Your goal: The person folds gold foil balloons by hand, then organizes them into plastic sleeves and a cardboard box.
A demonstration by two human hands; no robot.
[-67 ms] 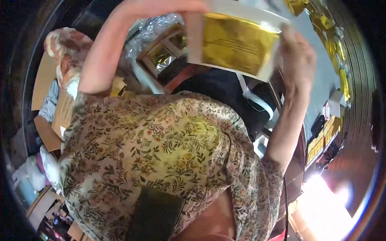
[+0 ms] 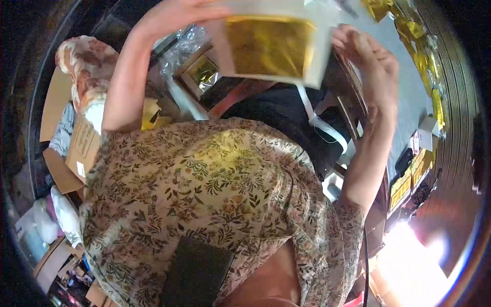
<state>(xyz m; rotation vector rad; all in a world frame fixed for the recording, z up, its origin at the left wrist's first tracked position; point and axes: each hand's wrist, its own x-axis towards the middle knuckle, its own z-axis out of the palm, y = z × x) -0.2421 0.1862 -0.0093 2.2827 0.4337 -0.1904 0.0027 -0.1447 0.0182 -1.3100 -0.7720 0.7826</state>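
Note:
A flat white-bordered panel with a shiny gold foil face (image 2: 271,48) is raised in front of me, blurred by motion. My left hand (image 2: 197,10) grips its upper left edge, its fingers partly cut off by the top of the picture. Just beyond the panel's right edge is my right hand (image 2: 369,59), its fingers loosely bent and apart, with a small gap to the panel. I see nothing held in it. Yellow light from the foil falls on my floral shirt (image 2: 215,179).
Behind the panel are a wooden frame with foil (image 2: 202,71) and crumpled clear plastic (image 2: 181,56). A grey table (image 2: 409,97) runs along the right, with gold foil strips (image 2: 411,33) at its far edge. Cardboard boxes (image 2: 84,146) stand left; a bright lamp (image 2: 409,256) glows lower right.
The panel has shifted left with my left hand. My right hand, which was at the panel's right edge, has come away from it.

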